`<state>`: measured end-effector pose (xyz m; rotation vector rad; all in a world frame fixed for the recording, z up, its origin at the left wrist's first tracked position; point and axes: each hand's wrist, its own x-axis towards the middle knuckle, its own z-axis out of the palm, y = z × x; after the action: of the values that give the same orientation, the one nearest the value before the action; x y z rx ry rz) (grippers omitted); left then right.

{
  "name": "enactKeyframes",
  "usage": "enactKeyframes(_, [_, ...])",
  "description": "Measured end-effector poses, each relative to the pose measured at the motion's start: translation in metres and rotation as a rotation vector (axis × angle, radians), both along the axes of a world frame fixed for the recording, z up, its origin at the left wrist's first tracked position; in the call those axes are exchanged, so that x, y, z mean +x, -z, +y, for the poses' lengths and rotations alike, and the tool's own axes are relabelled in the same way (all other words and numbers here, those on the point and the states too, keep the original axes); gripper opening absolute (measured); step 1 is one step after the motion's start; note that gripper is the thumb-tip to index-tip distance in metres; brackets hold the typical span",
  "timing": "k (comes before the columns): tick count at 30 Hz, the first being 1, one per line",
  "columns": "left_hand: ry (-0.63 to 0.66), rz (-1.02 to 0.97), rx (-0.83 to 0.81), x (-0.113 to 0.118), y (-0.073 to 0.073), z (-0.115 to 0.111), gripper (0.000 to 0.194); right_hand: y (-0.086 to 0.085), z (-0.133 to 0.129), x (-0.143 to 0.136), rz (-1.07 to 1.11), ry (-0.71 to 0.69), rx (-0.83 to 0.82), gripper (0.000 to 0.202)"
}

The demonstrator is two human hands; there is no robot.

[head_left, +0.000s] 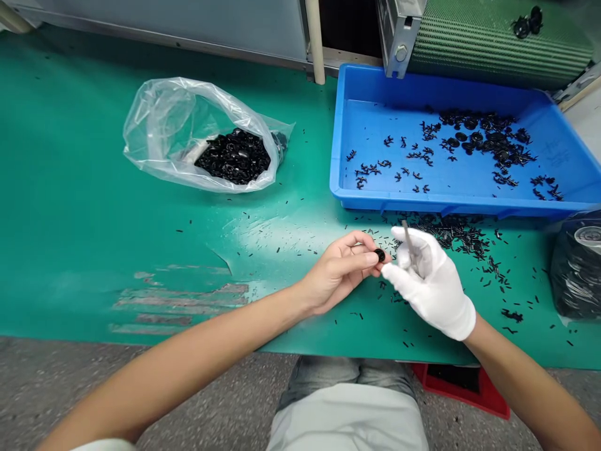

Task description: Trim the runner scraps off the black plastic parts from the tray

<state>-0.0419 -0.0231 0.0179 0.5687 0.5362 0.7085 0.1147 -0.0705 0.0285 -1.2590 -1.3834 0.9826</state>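
Observation:
Between the thumb and fingers of my bare left hand is a small round black plastic part. My right hand, in a white glove, is closed around a thin grey metal tool that points up and away; its working end cannot be made out. The gloved thumb and fingertips come right up to the black part, and I cannot tell whether they touch it. Below and beyond both hands, many short black plastic scraps lie scattered on the green table mat.
A blue tray with black branched pieces and round parts stands beyond my right hand, under a green conveyor belt. A clear bag of black parts lies open at left. Another filled bag stands at right; a red bin sits below the table.

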Motion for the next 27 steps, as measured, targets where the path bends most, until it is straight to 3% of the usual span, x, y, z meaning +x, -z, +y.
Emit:
enactKeyframes(5, [0.021,0.022,-0.033,0.003,0.002,-0.001,0.032,0.004,0.003,-0.001,-0.246,-0.024,0.152,0.016])
enactKeyframes(9, [0.092,0.068,-0.051,0.002,0.003,-0.001,0.032,0.002,0.005,0.002,-0.358,-0.039,0.254,0.016])
enactKeyframes(13, [0.136,0.136,0.046,-0.001,0.002,0.002,0.031,-0.002,0.005,0.004,-0.453,-0.092,0.320,0.019])
enactKeyframes(21, [0.106,0.216,0.248,-0.009,0.000,0.005,0.029,-0.002,0.000,0.017,-0.265,-0.165,0.175,0.035])
enactKeyframes(27, [0.009,0.231,0.348,-0.012,-0.003,0.007,0.027,-0.010,0.002,0.028,-0.760,-0.166,0.515,0.031])
